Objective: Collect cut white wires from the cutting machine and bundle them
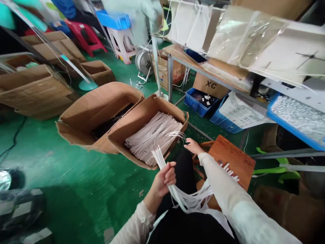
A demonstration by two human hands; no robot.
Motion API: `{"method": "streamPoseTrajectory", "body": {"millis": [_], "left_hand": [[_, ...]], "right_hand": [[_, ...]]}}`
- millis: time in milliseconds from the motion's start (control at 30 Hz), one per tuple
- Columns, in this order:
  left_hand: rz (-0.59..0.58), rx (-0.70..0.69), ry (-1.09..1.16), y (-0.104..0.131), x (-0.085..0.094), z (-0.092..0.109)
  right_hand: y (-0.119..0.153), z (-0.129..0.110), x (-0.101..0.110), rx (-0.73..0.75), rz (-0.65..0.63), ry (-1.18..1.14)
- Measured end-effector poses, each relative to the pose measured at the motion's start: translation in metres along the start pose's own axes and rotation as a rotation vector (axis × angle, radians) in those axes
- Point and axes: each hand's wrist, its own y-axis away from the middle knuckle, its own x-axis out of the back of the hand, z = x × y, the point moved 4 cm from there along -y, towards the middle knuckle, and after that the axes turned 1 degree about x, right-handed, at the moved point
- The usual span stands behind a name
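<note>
My left hand (165,179) is closed around a bundle of long white wire-like strands (158,157). Their even ends stick up above the fist, and the loose lengths sag across my lap toward my right forearm. Out to the right, my right hand (193,146) has thumb and fingers pinched at the ends of a few thin white strands (175,134), which arch over the edge of a cardboard box (134,127). Inside that box lies a thick pile of similar white strands (157,135). Exactly how the fingertips grip is too small to see.
A second cardboard box (101,101) adjoins on the left. Short white pieces (230,172) lie on a wooden stool (228,152) at my right. Beyond stand a metal-framed workbench (188,62), blue bins (195,105) and a green-legged stand (276,166). Another person's blue clothing (66,8) shows far back.
</note>
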Motion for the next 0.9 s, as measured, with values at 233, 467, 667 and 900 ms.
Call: {"method": "streamPoseTrajectory", "body": {"millis": [233,467,667,900], "left_hand": [[0.177,0.003,0.163,-0.018,0.04,0.022],[0.287,-0.041,0.299,-0.038,0.054,0.046],[0.344,-0.022,0.33,-0.054,0.053,0.05],[0.403,-0.041,0.215,-0.073,0.039,0.053]], "right_hand": [[-0.1,0.016,-0.042,-0.134,0.006,0.207],[-0.146,0.025,-0.067,-0.191,-0.021,0.289],[-0.143,0.011,-0.065,-0.115,-0.186,0.22],[-0.067,-0.064,-0.011,0.136,-0.337,0.046]]}}
